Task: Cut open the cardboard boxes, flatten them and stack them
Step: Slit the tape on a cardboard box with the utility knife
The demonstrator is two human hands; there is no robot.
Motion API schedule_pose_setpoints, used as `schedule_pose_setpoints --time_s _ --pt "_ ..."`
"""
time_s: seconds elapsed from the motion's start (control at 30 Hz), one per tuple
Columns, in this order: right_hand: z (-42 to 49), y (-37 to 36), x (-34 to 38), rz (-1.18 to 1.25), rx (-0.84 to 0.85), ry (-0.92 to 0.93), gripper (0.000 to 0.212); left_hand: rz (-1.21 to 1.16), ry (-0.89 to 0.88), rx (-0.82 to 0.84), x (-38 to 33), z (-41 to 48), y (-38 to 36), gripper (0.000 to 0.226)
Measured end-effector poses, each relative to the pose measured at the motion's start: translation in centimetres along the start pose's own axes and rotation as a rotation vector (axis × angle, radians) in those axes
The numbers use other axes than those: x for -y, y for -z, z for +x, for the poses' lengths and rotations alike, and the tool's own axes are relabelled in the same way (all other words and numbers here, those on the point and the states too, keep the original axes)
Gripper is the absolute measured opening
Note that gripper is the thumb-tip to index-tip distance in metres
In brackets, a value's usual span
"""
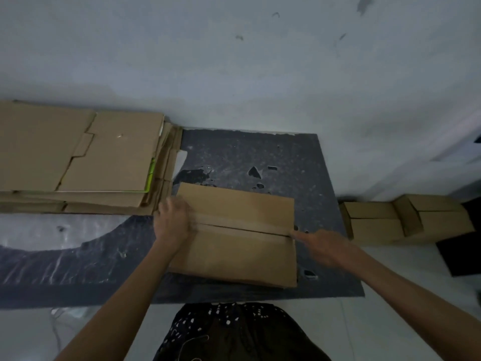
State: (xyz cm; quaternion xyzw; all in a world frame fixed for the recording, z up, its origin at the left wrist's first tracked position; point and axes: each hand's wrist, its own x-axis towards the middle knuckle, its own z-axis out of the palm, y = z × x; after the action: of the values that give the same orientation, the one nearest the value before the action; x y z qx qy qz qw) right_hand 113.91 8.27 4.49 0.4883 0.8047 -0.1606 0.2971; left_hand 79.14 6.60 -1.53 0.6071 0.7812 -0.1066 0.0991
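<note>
A brown box (239,238) sits on a dark mat (260,157) on the floor, right in front of the person. The box is closed. A thin line runs across its top from left to right, where the two flaps meet.

The left hand (173,222) rests on the top of the box at its left end. Its fingers look mostly flat and point to the far side. They press on the cardboard and hold nothing. The picture is a bit blurry there.

The right hand (322,247) is at the right end of the box. Its fingertips touch the spot where the line ends. This hand is blurry too, so I cannot tell if its fingers are wide, narrow or pinching something small.

To the far left, a pile of flat cardboard (78,157) lies by the wall (234,61). The pile just touches the left edge of the mat, and a bit of green shows at its right edge.

To the right, off the mat, more closed boxes (406,220) stand beside each other near the wall. They are well apart from the box under the hands.

The mat has holes and pale marks. At the near edge, dark clothes with white dots (234,332) show.
</note>
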Motion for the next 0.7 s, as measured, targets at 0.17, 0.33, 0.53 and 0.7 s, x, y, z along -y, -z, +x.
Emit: schedule_pose_setpoints --time_s 0.17,0.33,0.53,0.7 --pt "0.4 -1.1 -1.1 0.089 0.004 0.025 0.056 0.004 -0.576 0.121 -10.0 1.2 1.3 0.086" --pt "0.6 -2.9 -2.6 0.216 -0.108 -0.033 0.043 0.263 -0.73 0.148 -16.2 2.9 1.1 0.116" --pt "0.6 -7.8 -1.9 0.392 -0.375 -0.079 0.04 0.383 -0.791 0.126 -18.2 3.7 1.2 0.128" --pt "0.3 -10.7 -1.4 0.418 -0.608 -0.088 0.038 0.274 -0.761 0.15 -18.2 3.1 1.4 0.113"
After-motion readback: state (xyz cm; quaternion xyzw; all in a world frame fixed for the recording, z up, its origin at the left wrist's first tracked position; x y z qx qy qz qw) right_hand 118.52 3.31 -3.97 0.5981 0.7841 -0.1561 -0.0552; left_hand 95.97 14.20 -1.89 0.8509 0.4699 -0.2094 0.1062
